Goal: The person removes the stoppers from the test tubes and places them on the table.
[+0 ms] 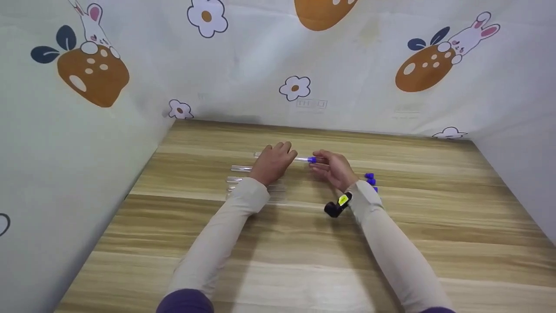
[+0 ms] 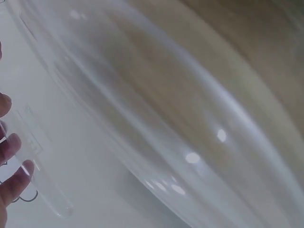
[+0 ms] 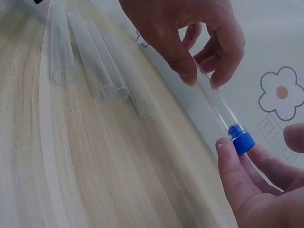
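Note:
A clear test tube (image 1: 301,159) lies level across the space between the two hands. My left hand (image 1: 273,163) pinches it from above, thumb against curled fingers, as the right wrist view shows. A blue cap (image 3: 243,142) sits at the tube's right end, with part of it inside the mouth. Thumb and fingers of my right hand (image 1: 336,169) are around this cap from below and the side. The rounded closed end of the tube (image 2: 59,209) shows in the left wrist view, where a large blurred clear surface fills most of the picture.
Several more clear test tubes (image 3: 61,57) lie side by side on the wooden table (image 1: 312,269), left of centre and partly under the left arm. Several blue caps (image 1: 370,181) lie beyond the right wrist. Patterned white walls (image 1: 243,65) border the table at back and sides.

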### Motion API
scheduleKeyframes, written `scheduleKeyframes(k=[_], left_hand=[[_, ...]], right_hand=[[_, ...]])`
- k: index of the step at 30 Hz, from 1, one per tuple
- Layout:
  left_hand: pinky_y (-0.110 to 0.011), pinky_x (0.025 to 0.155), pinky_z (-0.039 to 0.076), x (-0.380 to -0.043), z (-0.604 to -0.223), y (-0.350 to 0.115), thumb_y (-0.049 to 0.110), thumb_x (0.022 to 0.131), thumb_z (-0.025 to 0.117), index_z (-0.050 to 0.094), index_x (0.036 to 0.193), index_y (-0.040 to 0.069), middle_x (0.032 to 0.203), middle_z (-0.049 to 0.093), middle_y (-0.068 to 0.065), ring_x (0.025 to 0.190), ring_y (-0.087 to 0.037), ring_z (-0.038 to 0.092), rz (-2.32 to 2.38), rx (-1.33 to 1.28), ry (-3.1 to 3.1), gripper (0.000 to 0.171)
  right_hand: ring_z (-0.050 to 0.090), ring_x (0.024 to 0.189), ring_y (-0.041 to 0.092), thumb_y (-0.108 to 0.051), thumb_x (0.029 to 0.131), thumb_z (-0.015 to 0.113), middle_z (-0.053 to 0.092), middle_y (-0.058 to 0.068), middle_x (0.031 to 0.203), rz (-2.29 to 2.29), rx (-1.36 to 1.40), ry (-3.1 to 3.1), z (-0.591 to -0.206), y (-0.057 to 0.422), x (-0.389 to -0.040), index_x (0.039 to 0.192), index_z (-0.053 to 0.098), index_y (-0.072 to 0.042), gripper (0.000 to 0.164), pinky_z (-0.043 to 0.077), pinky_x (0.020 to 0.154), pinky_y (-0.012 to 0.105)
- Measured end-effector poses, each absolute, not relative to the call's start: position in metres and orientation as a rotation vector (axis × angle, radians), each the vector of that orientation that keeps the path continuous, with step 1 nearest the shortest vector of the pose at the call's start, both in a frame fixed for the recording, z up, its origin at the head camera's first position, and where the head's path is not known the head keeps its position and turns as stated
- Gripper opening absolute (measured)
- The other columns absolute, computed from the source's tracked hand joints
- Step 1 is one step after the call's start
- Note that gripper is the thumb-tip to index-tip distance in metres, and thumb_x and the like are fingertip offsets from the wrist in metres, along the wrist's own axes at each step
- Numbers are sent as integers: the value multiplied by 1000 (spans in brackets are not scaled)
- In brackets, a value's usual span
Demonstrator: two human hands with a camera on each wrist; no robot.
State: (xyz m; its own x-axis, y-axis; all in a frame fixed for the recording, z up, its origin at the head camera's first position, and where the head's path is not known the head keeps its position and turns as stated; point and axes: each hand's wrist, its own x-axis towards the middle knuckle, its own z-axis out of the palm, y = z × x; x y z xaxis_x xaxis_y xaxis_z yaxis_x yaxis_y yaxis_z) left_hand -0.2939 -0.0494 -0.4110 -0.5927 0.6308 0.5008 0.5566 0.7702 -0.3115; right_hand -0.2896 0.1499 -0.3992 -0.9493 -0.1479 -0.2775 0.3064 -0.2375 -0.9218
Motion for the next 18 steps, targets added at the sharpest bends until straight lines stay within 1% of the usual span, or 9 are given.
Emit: scheduleKeyframes(k=[5,7,11,14,16,18], left_hand=[[-37,62,54,-292,-409,-47,1,87,60,62,96,9,93,60,-8,78,-22,62,160,-903,-2344,12],[-36,62,54,-291,-409,-46,1,87,60,62,96,9,94,61,-8,79,-21,62,168,-901,-2339,12],[-36,61,53,-290,-408,-43,2,87,60,63,95,9,95,62,-8,79,-21,62,180,-895,-2325,12],[-36,61,53,-289,-408,-41,4,87,61,62,94,10,94,62,-7,79,-21,62,197,-893,-2300,9],[-35,62,52,-290,-409,-40,5,86,63,61,93,10,93,62,-6,79,-20,62,215,-896,-2273,9],[-34,61,52,-289,-411,-40,6,86,64,60,92,11,93,63,-4,78,-19,62,233,-900,-2242,9]], right_hand=[[67,81,16,-15,101,42,64,6,93,-2266,175,1736,-399,153,-288,125,49,10,35,55,79,23],[67,81,16,-15,101,42,64,6,93,-2257,177,1745,-399,154,-288,125,49,10,36,55,79,23],[66,79,14,-13,100,45,65,6,90,-2247,182,1762,-398,156,-287,117,55,7,29,55,78,22],[66,74,12,-9,98,48,66,5,83,-2268,178,1760,-398,157,-286,103,60,3,18,55,74,20],[66,71,11,-7,97,50,67,4,79,-2281,178,1760,-398,158,-286,95,62,0,14,55,72,19],[66,69,11,-5,96,50,67,3,77,-2284,176,1762,-398,159,-285,90,63,-2,14,55,72,18]])
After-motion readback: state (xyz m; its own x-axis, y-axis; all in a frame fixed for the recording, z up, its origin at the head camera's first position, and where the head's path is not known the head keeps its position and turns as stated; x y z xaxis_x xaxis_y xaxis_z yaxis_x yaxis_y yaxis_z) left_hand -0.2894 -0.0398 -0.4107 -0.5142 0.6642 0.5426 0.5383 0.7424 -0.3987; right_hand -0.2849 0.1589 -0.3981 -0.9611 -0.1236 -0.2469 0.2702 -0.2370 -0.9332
